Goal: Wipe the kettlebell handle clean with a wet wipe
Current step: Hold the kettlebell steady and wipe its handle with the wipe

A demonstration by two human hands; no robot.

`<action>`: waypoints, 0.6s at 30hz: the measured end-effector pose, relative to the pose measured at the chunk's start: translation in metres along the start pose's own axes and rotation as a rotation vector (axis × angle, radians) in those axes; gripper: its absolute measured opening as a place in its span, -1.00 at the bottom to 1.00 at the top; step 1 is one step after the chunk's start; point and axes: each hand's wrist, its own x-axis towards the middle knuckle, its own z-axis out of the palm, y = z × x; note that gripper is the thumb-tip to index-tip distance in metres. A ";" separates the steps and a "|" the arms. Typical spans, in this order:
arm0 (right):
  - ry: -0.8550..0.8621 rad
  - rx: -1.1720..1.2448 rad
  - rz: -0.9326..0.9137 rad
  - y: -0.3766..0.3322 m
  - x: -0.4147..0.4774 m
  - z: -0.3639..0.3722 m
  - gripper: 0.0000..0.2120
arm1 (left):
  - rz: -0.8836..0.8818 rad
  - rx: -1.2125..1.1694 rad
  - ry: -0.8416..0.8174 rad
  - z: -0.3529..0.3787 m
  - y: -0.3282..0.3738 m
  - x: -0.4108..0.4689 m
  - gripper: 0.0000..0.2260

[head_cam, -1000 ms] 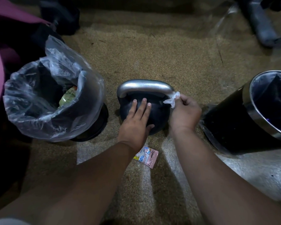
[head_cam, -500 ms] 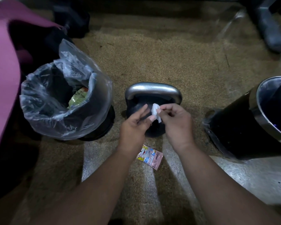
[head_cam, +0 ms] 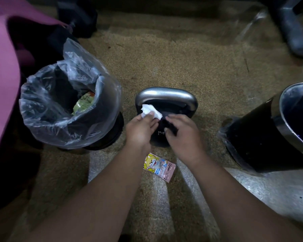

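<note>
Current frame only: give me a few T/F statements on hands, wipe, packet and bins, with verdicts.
1. The left hand holds the wet wipe at the left end of the kettlebell handle. True.
2. The right hand grips the kettlebell handle. False: it rests on the black body, below the handle.
3. The left bin has a clear plastic liner. True.
4. The wipe packet lies inside the left bin. False: it lies on the floor, between the forearms.
</note>
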 end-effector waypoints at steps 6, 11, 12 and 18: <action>-0.181 -0.210 -0.054 0.004 -0.008 0.013 -0.49 | -0.167 -0.249 0.021 0.014 0.021 0.011 -0.87; -0.193 -0.256 -0.049 0.002 -0.010 0.011 -0.45 | -0.288 -0.618 -0.045 0.013 0.035 0.001 -0.78; -0.197 -0.260 -0.047 0.002 -0.010 0.011 -0.44 | -0.304 -0.668 -0.041 0.013 0.035 0.000 -0.77; -0.219 -0.253 -0.037 0.002 -0.010 0.009 -0.43 | -0.310 -0.720 0.040 0.021 0.033 0.002 -0.84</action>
